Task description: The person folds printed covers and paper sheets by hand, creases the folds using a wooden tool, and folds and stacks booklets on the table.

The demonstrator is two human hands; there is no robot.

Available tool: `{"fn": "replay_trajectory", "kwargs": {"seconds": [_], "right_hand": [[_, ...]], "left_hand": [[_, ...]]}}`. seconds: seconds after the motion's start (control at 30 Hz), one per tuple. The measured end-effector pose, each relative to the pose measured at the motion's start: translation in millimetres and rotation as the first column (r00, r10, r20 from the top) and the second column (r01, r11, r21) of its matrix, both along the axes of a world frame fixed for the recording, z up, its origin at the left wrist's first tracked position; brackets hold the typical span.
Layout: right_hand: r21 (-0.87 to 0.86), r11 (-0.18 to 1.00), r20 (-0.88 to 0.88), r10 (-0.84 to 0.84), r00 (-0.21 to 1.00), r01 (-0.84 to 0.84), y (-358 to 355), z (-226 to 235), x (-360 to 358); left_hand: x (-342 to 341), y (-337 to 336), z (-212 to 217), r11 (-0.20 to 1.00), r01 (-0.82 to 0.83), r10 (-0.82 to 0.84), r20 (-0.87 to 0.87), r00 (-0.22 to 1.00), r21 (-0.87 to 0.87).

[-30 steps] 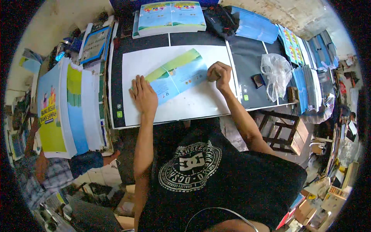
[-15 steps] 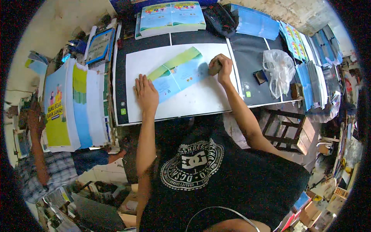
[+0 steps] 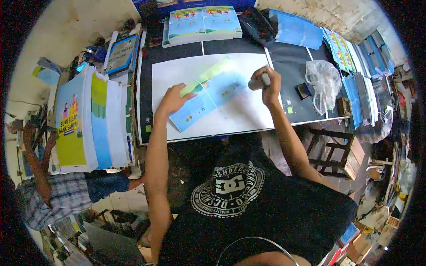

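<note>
A printed cover sheet, light blue with a green band and a narrow white stripe across its middle, lies slanted over a large white sheet on the table. My left hand is at its upper left edge, thumb over the print and fingers closed round the edge. The sheet's right part looks blurred. To the right of it, my right hand is raised and grips a rounded grey-brown block. The block is apart from the sheet.
Printed sheets are stacked at the table's back, beside a dark bag. Clear plastic bag and small dark box sit right. A tall book stack stands left. Another person is at lower left.
My left hand has gone from lying flat to grasping the cover sheet's edge. The sheet has shifted and turned. My right hand has lifted the block away from the sheet, to the right.
</note>
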State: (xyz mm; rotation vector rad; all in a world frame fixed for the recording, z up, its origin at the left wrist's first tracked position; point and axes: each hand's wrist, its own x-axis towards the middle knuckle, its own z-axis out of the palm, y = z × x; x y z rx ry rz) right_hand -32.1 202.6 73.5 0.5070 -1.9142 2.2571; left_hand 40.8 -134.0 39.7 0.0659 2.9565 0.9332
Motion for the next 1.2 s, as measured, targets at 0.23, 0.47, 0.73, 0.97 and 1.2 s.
{"fn": "replay_trajectory", "kwargs": {"seconds": [0.23,0.47,0.73,0.97,1.2], "right_hand": [[-0.205,0.875,-0.150,0.415,0.898,-0.438,-72,52,61],[0.103,0.885,-0.079,0.462,0.883,-0.454,-108,-33,46],[-0.021,0.822,0.152,0.565,0.811,-0.569,-105,-40,106],[0.051,0.787,0.154,0.602,0.784,-0.615,-101,-12,105],[0.226,0.812,0.185,0.506,0.842,-0.538,-86,-31,81]], "left_hand": [[24,33,-13,0.871,-0.427,0.440,-0.002,0.898,0.244],[17,20,-14,0.850,-0.369,0.372,0.068,0.926,0.377],[26,15,-34,0.846,-0.357,0.347,0.100,0.933,0.397],[20,22,-22,0.848,-0.382,0.363,0.123,0.924,0.367],[18,17,-22,0.873,-0.389,0.358,0.153,0.921,0.296]]}}
